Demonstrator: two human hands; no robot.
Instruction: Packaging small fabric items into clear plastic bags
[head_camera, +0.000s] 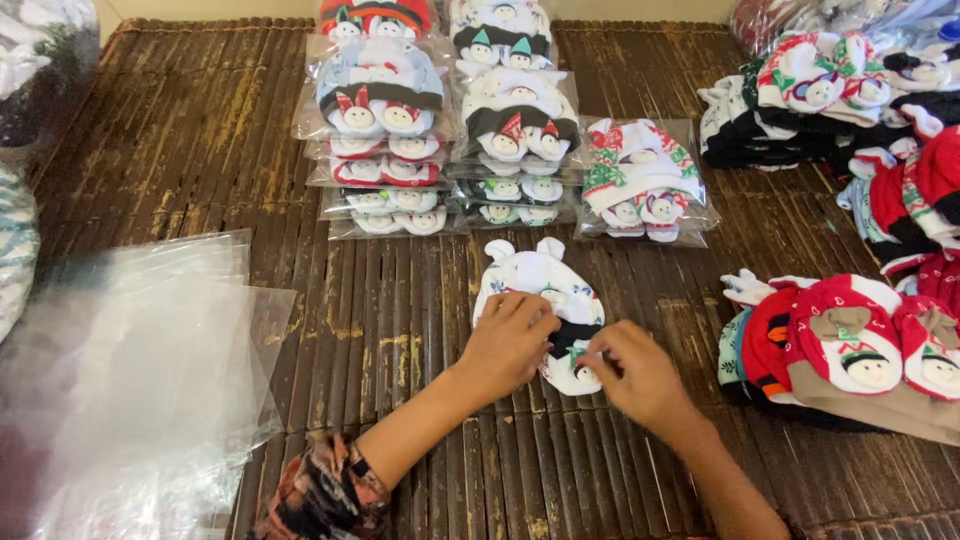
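Observation:
A small white baby-cap set (532, 277) with two ear-like bumps, a black band and little bootie faces lies unbagged on the dark bamboo mat (400, 320). My left hand (505, 343) rests flat on its left side, pressing it down. My right hand (632, 372) pinches the lower right edge of the set, fingers bent on the fabric. Both forearms come in from the bottom; the left wears a patterned sleeve (325, 495).
Clear plastic bags (140, 370) lie stacked at the left. Bagged cap sets (385, 110) stand in piles at the back, one single bagged set (640, 180) beside them. Loose red and white caps (850, 340) heap at the right, more (830, 90) at the back right.

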